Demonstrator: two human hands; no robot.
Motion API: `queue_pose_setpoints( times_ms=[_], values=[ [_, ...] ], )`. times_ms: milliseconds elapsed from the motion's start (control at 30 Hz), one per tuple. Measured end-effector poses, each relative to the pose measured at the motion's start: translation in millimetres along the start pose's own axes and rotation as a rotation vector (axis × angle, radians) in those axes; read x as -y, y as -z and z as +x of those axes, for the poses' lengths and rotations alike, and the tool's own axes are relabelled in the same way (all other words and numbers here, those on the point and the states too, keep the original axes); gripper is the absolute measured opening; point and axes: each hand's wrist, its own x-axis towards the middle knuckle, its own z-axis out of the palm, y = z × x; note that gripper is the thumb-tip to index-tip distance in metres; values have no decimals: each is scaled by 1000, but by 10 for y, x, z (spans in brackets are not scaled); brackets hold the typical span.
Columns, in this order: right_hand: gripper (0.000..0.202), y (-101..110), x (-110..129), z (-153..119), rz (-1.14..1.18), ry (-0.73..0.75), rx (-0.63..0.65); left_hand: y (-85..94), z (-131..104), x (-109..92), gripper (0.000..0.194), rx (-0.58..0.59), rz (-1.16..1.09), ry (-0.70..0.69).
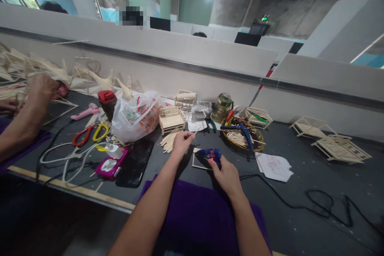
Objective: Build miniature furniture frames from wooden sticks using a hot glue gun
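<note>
My right hand (pixel 225 174) is wrapped round a blue glue gun (pixel 212 153) with a small red light on its side. Its nozzle points left, over a small frame of wooden sticks (pixel 201 166) lying on the dark table. My left hand (pixel 181 144) pinches a thin wooden stick (pixel 196 131) that sticks out past the fingertips. Just left of that hand lies a fanned pile of wooden sticks (pixel 168 140). Behind the pile stands a small model bed made of sticks (pixel 172 120).
A wicker basket (pixel 258 144) holds sticks and blue-handled pliers. Paper (pixel 274 167), stick models (pixel 342 148) and a black cord (pixel 276 196) lie right. Left are a phone (pixel 135 164), a pink power strip (pixel 112 166), a plastic bag (pixel 135 118) and a co-worker's arm (pixel 33 116).
</note>
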Motion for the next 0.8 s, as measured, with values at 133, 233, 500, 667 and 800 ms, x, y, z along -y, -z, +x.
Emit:
queue_pose_setpoints(
  times_ms=[133,233,500,667,800],
  values=[
    [45,-6,-5,-5,-11,3,1,3,-3,-5,23,0,-3,4],
    [46,-13,-16,-7,-11,2,-3,0,-1,-5,23,0,-12,8],
    [46,-3,-27,-9,-7,7,0,-3,1,0,23,-3,-22,9],
    [45,9,-32,-22,28,24,5,-2,6,12,22,14,-13,-13],
    [44,19,-42,-30,32,31,17,-5,0,12,21,22,-7,-6]
  ],
)
